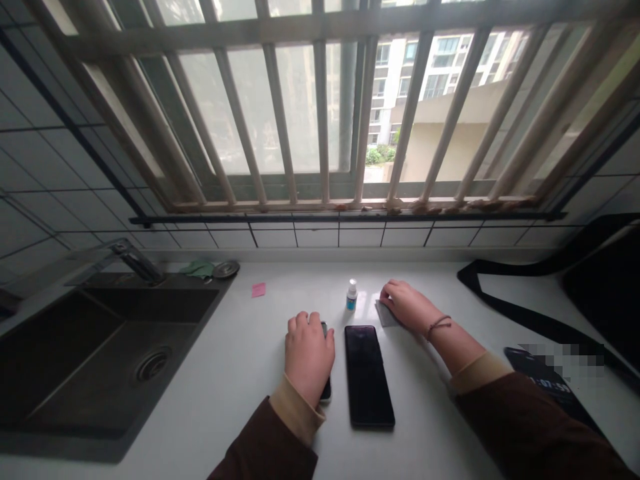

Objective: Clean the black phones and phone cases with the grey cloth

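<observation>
My left hand [309, 353] is laid over a dark phone-like slab with a pale rim [327, 391], its fingers curled at the far end. Most of that slab is hidden under the palm. Just to its right a black smartphone [369, 377] lies flat, screen dark. My right hand [404, 305] has its fingertips closed at a small flat grey cloth [385, 315] on the counter. Between the two hands, a little farther back, a small white-capped bottle with a blue label [352, 295] stands upright.
A pink sticky note [259, 290] lies left on the white counter [200, 373]. The sink [105, 360] and tap [135, 262] are at far left, with a green cloth [199, 269] and metal drain cover [226, 269]. A black strap [520, 300] and another phone [550, 387] lie right.
</observation>
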A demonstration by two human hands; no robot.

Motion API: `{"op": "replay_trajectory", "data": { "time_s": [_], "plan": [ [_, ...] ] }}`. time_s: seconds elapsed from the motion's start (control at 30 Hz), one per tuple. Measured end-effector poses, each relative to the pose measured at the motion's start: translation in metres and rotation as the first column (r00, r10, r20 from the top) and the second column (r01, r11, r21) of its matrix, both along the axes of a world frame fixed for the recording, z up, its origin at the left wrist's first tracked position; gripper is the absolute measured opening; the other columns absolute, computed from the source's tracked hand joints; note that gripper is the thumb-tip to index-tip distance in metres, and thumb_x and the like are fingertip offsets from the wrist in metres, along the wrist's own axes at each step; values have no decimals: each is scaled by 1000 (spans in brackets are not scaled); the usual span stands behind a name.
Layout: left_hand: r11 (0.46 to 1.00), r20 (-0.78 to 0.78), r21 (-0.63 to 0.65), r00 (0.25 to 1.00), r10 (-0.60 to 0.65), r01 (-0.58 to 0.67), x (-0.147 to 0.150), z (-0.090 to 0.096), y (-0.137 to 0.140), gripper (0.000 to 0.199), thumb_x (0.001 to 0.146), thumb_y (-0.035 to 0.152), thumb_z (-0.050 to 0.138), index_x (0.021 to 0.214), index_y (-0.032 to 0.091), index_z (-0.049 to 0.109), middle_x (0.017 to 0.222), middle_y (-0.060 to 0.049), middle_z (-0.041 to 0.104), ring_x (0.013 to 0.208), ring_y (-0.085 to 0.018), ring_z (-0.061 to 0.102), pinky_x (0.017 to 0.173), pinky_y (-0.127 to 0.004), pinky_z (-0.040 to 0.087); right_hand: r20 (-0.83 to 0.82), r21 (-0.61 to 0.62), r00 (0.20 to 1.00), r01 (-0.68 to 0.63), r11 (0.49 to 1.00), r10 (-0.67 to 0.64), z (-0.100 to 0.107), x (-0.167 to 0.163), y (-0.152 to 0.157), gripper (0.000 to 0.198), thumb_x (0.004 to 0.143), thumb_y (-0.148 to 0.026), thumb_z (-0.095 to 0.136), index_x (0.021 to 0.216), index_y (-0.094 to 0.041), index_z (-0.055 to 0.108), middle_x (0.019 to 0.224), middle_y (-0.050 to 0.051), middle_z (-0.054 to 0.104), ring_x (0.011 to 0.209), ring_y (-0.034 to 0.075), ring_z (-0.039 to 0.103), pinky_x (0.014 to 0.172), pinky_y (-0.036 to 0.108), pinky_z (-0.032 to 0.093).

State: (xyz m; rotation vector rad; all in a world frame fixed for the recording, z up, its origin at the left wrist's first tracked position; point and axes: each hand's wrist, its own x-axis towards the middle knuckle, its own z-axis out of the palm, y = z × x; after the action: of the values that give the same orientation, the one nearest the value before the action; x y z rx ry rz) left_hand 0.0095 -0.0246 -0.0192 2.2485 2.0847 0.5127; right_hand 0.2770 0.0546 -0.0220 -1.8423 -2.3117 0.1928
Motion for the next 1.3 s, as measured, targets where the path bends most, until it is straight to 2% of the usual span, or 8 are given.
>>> {"op": "replay_trajectory", "data": {
  "time_s": [0.17,0.3,0.43,0.57,0.73,1.03,1.17,1.3],
  "plan": [
    [999,-12,10,999,-31,31,-1,-1,1,15,96,23,64,109,16,69,113,-13,67,111,-31,58,98,-43,47,72,68,993,83,994,-88,14,-19,-10,17,103,-19,57,110,-16,72,116,17,70,111,31,62,90,36,47],
    [998,-35,3,998,-55,55,1,3,-2,16,98,28,64,106,17,71,111,-14,67,110,-32,58,99,-44,46,90,140,982,150,979,-164,22,-60,-59,25,106,-33,53,122,-19,66,122,19,66,109,34,61,87,39,49],
    [999,-85,-46,996,-3,-1,6,10,-10,24,98,35,66,112,18,73,115,-16,66,107,-35,59,92,-44,47,67,15,979,190,982,-191,13,-108,-113,60,96,-60,66,138,-18,61,134,23,62,105,37,65,80,42,53],
    [997,-98,-75,995,15,-23,8,11,-16,25,97,35,66,115,19,74,117,-17,64,105,-36,59,89,-43,48,88,-23,979,185,982,-182,8,-128,-128,57,95,-49,66,141,-16,62,143,26,58,106,37,65,88,46,54],
    [998,-86,-68,996,-14,8,8,9,-15,27,96,36,67,115,17,75,117,-17,63,107,-37,59,96,-46,46,145,-32,972,192,981,-185,15,-116,-124,40,94,-36,60,123,-11,72,128,27,65,101,39,63,85,51,53],
    [996,-45,-70,997,-56,53,13,2,-17,35,96,46,68,118,19,74,119,-16,63,110,-36,58,99,-45,46,208,44,964,158,986,-164,7,-96,-132,46,100,-37,57,132,-7,69,130,24,66,115,41,57,93,52,48],
    [1000,-44,15,999,9,-8,4,6,-7,44,105,50,52,128,18,70,123,-17,64,112,-36,58,96,-44,48,131,135,948,271,953,-289,5,-79,-128,69,101,-63,56,149,-13,59,149,26,54,114,39,58,89,46,50],
    [989,-35,55,990,137,-135,-15,18,6,44,109,45,41,128,15,68,118,-17,65,111,-36,60,98,-44,47,48,177,913,391,903,-404,10,-51,-114,62,107,-59,45,145,-13,59,130,23,62,108,36,62,84,41,50]
  ]
}}
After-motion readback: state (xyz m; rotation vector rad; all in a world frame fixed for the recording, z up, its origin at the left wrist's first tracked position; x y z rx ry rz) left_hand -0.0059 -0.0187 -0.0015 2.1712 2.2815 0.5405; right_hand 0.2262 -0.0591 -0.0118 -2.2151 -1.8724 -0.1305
